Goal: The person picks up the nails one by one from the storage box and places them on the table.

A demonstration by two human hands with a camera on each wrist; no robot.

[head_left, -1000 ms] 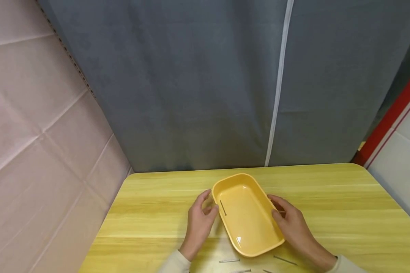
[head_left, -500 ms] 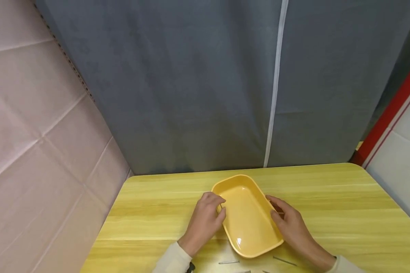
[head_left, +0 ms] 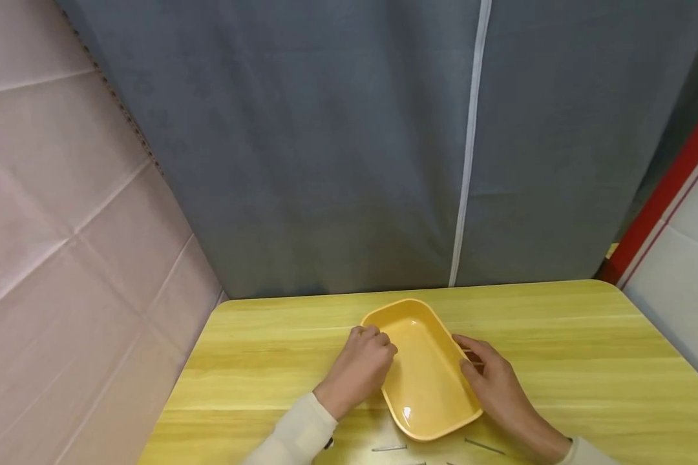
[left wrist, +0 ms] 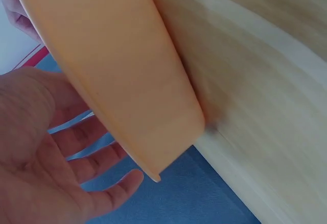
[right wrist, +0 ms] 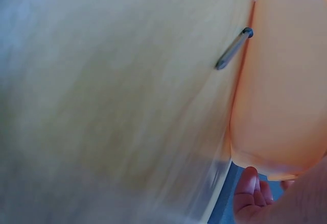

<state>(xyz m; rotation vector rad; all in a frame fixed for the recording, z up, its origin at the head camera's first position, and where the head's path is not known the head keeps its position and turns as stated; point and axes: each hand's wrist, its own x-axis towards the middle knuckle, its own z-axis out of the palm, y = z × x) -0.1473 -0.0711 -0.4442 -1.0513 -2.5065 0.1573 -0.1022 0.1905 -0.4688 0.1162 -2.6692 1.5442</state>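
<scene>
A yellow rectangular tray (head_left: pixel 427 387) sits slanted on the table. My left hand (head_left: pixel 360 365) reaches over its left rim with fingers curled, at the spot where a nail leaned against the inner wall. That nail is now hidden behind the hand. In the left wrist view the left hand (left wrist: pixel 46 147) has bent fingers passing the rim, with a small pale glint between two of them. My right hand (head_left: pixel 494 381) holds the tray's right side, its thumb at the rim. The right wrist view shows the right hand (right wrist: pixel 271 198) low at the tray's end.
Near the front edge lie several loose nails, among them one nail (head_left: pixel 389 447) before the tray and another nail (head_left: pixel 485 446) by the right forearm. The wooden table (head_left: pixel 570 349) ends at a grey curtain (head_left: pixel 326 161). A pale panel (head_left: pixel 64 258) stands at the left.
My left hand has moved from beside the tray over its left rim, and its fingers have closed over the nail inside. The right hand keeps its place on the tray.
</scene>
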